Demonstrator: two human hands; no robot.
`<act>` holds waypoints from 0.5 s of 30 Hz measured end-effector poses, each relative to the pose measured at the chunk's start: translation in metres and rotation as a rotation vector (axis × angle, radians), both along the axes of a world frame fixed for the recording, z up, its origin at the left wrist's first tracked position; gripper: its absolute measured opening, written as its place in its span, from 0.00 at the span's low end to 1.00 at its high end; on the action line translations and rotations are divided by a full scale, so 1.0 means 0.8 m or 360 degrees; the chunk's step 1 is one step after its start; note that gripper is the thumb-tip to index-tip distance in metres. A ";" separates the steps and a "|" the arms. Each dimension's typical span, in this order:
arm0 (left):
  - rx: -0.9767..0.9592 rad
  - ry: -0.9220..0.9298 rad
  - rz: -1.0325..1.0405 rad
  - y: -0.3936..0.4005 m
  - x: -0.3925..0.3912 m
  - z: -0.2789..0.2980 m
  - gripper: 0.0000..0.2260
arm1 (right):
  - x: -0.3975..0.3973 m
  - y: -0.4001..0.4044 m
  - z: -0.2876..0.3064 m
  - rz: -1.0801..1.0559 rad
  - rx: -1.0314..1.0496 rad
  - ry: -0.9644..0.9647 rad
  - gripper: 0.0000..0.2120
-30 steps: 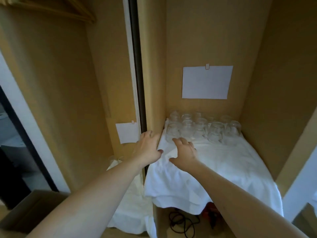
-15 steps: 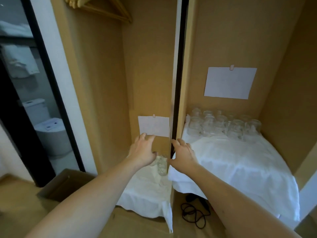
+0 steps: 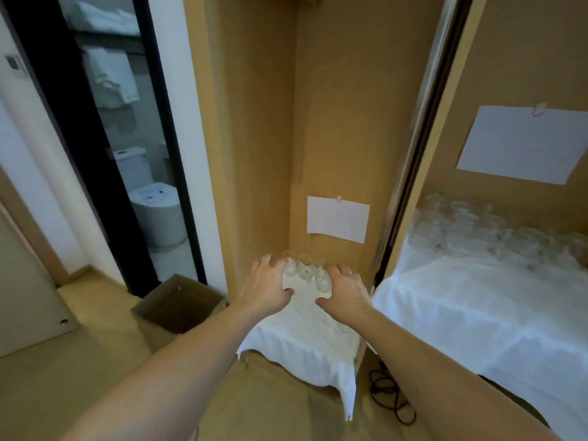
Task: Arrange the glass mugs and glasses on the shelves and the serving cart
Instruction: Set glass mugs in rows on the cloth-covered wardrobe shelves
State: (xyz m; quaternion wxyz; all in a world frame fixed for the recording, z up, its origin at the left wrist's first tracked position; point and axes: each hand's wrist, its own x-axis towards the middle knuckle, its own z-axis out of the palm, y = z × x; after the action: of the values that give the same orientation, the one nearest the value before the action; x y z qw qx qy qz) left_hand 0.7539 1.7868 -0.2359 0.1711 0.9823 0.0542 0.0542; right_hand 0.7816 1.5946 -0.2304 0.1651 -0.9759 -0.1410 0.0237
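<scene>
Head view: both hands reach into the narrow left compartment, over a small cluster of glasses at the back edge of its cloth-covered shelf.
Glasses: clear and upside-down by the look of them, bunched together just under a paper sheet clipped to the back wall; the exact count is too blurred to tell.
Left hand: fingers spread and slightly bent, tips at the left side of the cluster; nothing is gripped, though contact cannot be confirmed.
Right hand: likewise spread, at the right side of the cluster, holding nothing.
Second group: many more mugs stand in rows along the back edge of the wide right shelf, also cloth-covered, below a larger sheet.
Change: a second ago both hands were at the front left corner of the right shelf, near the rows; half a second ago they straddled the divider; now both are fully inside the left compartment.
Meaning: attention seems to have passed from the finished-looking rows to the small cluster, likely to gather or straighten it.
View shift: the head has turned left, so a bathroom doorway and a cardboard box on the floor now show.
</scene>
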 end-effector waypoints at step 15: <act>-0.0023 0.0295 0.0125 0.086 0.130 -0.070 0.28 | 0.144 0.096 -0.098 0.0160 -0.0010 0.0353 0.37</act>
State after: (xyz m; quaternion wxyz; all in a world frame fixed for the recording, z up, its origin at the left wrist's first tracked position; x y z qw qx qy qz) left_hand 0.8579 1.8554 -0.2915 0.1700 0.9789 0.1088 -0.0307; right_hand 0.8967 1.6711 -0.3090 0.1752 -0.9595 -0.1704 0.1401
